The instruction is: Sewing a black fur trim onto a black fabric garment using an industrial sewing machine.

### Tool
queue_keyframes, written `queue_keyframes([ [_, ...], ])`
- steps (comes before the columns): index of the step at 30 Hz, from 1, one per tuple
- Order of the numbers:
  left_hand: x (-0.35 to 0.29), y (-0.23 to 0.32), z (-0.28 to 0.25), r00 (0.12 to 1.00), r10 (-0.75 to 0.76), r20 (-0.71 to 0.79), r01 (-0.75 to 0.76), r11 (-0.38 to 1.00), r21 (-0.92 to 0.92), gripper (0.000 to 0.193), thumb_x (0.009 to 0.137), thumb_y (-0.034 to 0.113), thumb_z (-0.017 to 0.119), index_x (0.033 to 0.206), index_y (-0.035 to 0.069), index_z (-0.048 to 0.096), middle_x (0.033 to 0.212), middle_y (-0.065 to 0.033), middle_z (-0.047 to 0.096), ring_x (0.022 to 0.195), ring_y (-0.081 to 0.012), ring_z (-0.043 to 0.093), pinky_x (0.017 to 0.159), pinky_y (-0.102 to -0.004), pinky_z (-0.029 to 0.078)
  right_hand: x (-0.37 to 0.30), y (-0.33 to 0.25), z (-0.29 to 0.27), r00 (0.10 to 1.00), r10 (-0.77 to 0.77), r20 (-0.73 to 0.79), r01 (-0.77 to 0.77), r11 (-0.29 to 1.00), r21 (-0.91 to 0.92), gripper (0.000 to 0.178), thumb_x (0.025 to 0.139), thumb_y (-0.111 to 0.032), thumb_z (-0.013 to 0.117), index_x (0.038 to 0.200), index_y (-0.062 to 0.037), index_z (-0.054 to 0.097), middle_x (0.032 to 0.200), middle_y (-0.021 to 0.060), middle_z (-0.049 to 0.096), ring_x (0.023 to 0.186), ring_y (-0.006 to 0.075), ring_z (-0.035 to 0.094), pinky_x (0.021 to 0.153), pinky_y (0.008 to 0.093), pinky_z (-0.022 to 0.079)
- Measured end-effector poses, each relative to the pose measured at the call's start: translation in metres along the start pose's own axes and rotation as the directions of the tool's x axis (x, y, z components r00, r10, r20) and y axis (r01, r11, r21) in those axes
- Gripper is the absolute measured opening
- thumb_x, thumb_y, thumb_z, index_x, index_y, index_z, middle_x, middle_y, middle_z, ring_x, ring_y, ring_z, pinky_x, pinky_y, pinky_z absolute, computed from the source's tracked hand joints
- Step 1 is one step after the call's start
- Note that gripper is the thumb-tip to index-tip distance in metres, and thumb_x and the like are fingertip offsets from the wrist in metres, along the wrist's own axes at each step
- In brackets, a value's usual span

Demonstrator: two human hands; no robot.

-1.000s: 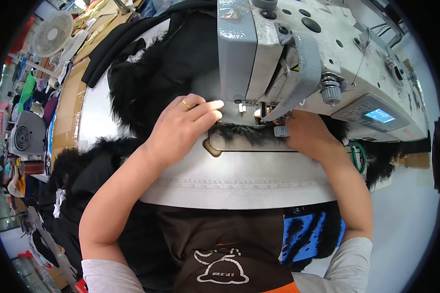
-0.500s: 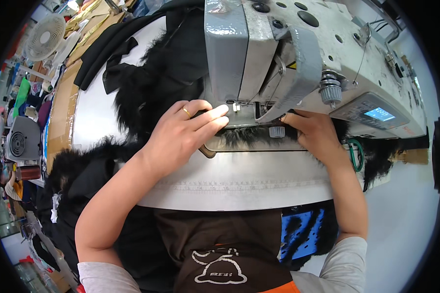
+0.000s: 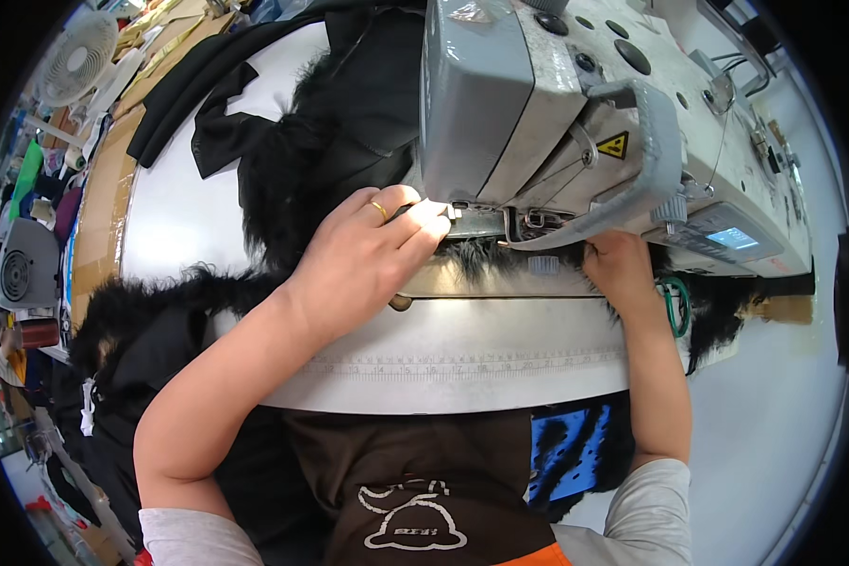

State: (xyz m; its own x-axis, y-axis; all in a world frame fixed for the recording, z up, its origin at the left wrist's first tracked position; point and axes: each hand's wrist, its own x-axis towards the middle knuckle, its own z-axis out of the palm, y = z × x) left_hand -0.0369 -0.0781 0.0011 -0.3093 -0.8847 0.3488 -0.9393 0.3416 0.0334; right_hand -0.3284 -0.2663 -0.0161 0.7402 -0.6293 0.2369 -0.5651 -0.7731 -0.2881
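Note:
A grey-white sewing machine [image 3: 500, 104] stands over black fur fabric [image 3: 476, 257], whose hairs stick out along the machine's front edge. My left hand [image 3: 363, 255], with a ring on one finger, presses its fingers together on the fabric just left of the presser foot [image 3: 536, 222]. The left thumb is hidden. To the right of the foot, my right hand [image 3: 621, 266] is curled closed at the fabric's edge, its fingertips partly covered by the machine's padded grey guard [image 3: 656, 160]. More black cloth and fur [image 3: 302, 179] lie bunched behind my left hand.
A ruler scale runs along the white table edge [image 3: 462, 387] before me. Black fur pieces [image 3: 179, 292] hang over the left side. Right of my right hand are a green ring-shaped cord [image 3: 674, 307] and a lit control panel [image 3: 732, 238]. A fan [image 3: 77, 58] stands far left.
The machine appears farther right and larger as the view has shifted. My right thumb and fingers have drawn in more tightly. The left hand stays beside the presser foot.

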Motion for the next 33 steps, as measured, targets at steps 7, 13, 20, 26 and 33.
queue_keyframes([
  [7, -0.002, -0.008, 0.004, 1.000, -0.011, -0.015, 0.010, 0.999, -0.035, 0.034, 0.083, 0.011, 0.066, 0.116, 0.008, 0.068, 0.111, -0.0042, 0.070, 0.121, -0.0270, 0.059, 0.101, -0.0399, 0.049, -0.005, 0.019, 0.014, 1.000, -0.009, 0.006, 0.010, 0.999, -0.034, 0.021, 0.084, -0.011, 0.069, 0.101, -0.0123, 0.080, 0.081, 0.0202, 0.071, 0.078, 0.0426, 0.070, 0.074, 0.0500, 0.058],
  [13, -0.002, -0.007, 0.005, 0.999, -0.027, -0.023, 0.026, 0.998, -0.050, 0.035, 0.084, 0.010, 0.066, 0.119, 0.008, 0.068, 0.116, -0.0042, 0.070, 0.121, -0.0272, 0.059, 0.102, -0.0401, 0.048, -0.013, 0.032, 0.021, 0.994, 0.077, 0.083, -0.060, 0.979, -0.197, 0.035, 0.078, 0.001, 0.066, 0.108, -0.0085, 0.081, 0.089, 0.0211, 0.075, 0.086, 0.0408, 0.072, 0.080, 0.0453, 0.057],
  [20, 0.000, -0.007, 0.008, 0.999, -0.034, -0.023, 0.033, 0.999, -0.028, 0.032, 0.084, 0.010, 0.066, 0.116, 0.008, 0.068, 0.118, -0.0049, 0.070, 0.121, -0.0272, 0.058, 0.104, -0.0403, 0.046, -0.003, 0.007, 0.005, 0.999, 0.019, 0.031, -0.016, 0.996, -0.088, 0.033, 0.076, 0.001, 0.067, 0.106, -0.0044, 0.080, 0.092, 0.0215, 0.075, 0.090, 0.0403, 0.072, 0.084, 0.0462, 0.057],
  [26, 0.001, -0.007, 0.008, 0.998, -0.045, 0.044, 0.045, 0.999, -0.003, 0.034, 0.084, 0.011, 0.068, 0.118, 0.008, 0.066, 0.110, -0.0058, 0.067, 0.113, -0.0259, 0.058, 0.092, -0.0369, 0.047, 0.002, -0.004, -0.002, 0.991, -0.073, 0.109, 0.088, 0.986, -0.142, 0.036, 0.077, -0.002, 0.068, 0.112, -0.0092, 0.077, 0.101, 0.0187, 0.075, 0.093, 0.0386, 0.072, 0.082, 0.0464, 0.057],
  [33, 0.017, 0.000, 0.007, 0.997, -0.070, -0.013, 0.071, 0.976, 0.206, 0.023, 0.084, 0.013, 0.069, 0.106, 0.007, 0.065, 0.108, -0.0024, 0.062, 0.106, -0.0202, 0.058, 0.081, -0.0297, 0.046, 0.025, -0.057, 0.005, 0.857, -0.515, 0.015, 0.515, 0.854, -0.080, 0.025, 0.078, -0.001, 0.066, 0.103, -0.0045, 0.069, 0.100, 0.0138, 0.069, 0.093, 0.0344, 0.069, 0.080, 0.0452, 0.056],
])
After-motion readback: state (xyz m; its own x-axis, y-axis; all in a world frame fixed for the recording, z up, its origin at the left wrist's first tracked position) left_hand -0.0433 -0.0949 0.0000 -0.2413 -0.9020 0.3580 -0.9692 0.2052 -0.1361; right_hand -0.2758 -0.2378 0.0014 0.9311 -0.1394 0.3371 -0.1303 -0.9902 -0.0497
